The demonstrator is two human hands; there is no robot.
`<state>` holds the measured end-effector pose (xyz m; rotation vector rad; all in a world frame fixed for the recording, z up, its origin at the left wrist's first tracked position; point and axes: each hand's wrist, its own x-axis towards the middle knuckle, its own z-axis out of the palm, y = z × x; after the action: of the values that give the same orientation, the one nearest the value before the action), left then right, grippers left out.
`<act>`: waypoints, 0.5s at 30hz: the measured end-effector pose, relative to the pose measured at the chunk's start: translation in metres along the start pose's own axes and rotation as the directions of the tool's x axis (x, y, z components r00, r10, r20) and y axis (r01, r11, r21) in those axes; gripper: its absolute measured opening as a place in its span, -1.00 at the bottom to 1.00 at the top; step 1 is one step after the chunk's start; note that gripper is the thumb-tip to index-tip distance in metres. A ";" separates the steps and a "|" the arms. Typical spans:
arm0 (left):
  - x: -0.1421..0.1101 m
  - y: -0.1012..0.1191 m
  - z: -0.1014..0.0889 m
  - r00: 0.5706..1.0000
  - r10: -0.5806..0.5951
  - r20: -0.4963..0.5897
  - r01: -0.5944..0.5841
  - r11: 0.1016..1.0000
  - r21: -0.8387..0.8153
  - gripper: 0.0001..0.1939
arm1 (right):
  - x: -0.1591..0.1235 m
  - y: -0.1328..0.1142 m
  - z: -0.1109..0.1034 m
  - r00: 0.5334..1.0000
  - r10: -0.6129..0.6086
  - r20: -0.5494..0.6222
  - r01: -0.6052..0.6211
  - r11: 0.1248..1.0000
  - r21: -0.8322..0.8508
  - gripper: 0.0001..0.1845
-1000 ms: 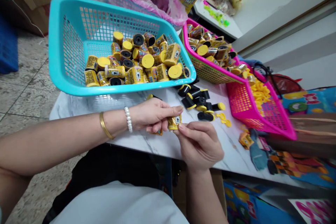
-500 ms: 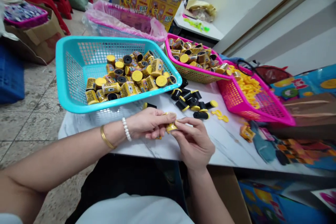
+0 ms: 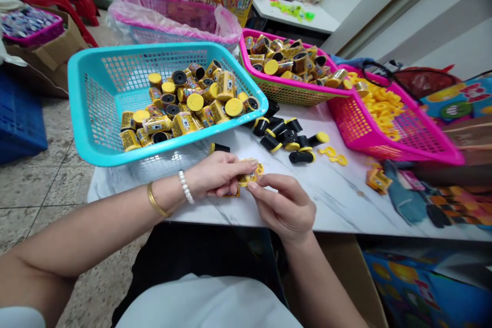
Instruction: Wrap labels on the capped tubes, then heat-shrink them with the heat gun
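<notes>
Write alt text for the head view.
The left hand and right hand hold a small yellow canister above a marble table, beside a teal basket of canisters and a cluster of black tubes.

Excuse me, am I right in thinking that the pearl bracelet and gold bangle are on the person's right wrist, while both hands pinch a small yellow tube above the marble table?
Not quite: they are on the left wrist, not the right. The head view shows the pearl bracelet and gold bangle just behind the left hand. Otherwise it is as you say: that hand and the right hand pinch the yellow tube above the marble table.
</notes>
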<state>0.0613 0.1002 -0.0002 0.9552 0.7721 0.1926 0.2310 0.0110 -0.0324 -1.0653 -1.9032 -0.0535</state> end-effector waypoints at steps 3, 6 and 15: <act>0.000 0.000 0.000 1.000 -0.015 0.000 0.015 1.000 0.016 -0.58 | -0.005 0.000 0.003 0.999 0.034 -0.035 -0.034 0.999 0.002 -0.53; 0.000 0.000 0.000 1.000 0.014 0.012 -0.014 1.000 0.015 -0.58 | -0.004 0.000 0.007 0.989 0.121 -0.090 -0.112 0.989 0.096 -0.52; 0.000 -0.005 -0.004 0.996 0.016 0.092 -0.019 0.999 0.035 -0.44 | 0.000 -0.009 0.008 0.978 0.207 -0.030 -0.196 0.958 0.211 -0.65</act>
<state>0.0576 0.0995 -0.0056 0.9978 0.6852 0.1498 0.2199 0.0087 -0.0338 -1.0980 -1.7025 0.2268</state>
